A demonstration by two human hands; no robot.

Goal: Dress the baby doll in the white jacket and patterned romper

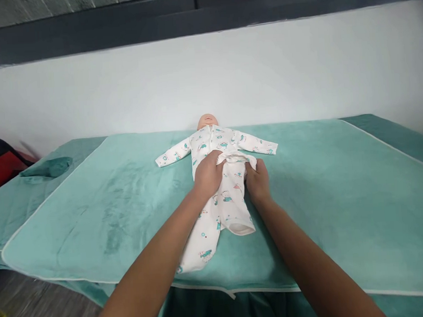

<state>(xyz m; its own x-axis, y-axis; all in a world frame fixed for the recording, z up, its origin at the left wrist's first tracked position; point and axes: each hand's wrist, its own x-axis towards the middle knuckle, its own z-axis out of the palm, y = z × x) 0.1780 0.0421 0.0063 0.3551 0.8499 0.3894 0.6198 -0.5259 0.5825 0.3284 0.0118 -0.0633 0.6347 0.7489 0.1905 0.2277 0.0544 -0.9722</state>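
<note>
A baby doll (207, 120) lies on its back with its head toward the wall, dressed in a white printed baby top (205, 139) whose sleeves spread out to both sides. White baby pants (231, 195) with the same print lie over its lower body, legs pointing toward me. My left hand (208, 174) is closed on the left side of the pants' waistband, thumb on top. On the other side, my right hand (258, 177) grips the waistband's right edge. One pant leg reaches the bed's front edge; the other is shorter and bunched, its cuff open.
A light green plush cover (326, 185) with white piping lies over the bed. Behind it rises a white wall (281, 74) under a dark window frame (119, 28). A red and black object (2, 167) stands at the far left, with grey floor (38, 305) below.
</note>
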